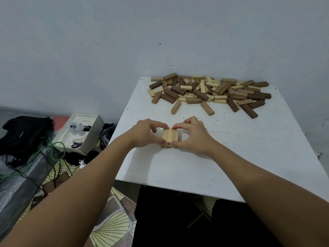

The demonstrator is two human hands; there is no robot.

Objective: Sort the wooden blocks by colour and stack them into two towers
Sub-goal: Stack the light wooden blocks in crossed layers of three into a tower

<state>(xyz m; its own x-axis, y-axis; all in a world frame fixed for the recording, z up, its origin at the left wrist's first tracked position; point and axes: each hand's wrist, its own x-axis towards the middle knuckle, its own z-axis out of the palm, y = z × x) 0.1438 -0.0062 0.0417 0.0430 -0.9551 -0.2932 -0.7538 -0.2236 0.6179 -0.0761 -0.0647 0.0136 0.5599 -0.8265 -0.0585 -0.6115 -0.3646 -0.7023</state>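
— How far along am I?

— Barely begun. My left hand [148, 133] and right hand [191, 135] pinch the pale stack [170, 137] at mid-table [231, 148], squaring its three-block top layer.

— And the rest?

— The mixed pile [210, 90] by the wall is unsorted; I see no dark tower yet.

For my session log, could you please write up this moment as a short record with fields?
surface: white table
stack: three light blocks side by side atop a lower layer
left hand: pinching the stack's left side
right hand: pinching its right side
unsorted pile: light and dark blocks mixed at the table's far edge
dark tower: not started
floor, left: open white box, cables
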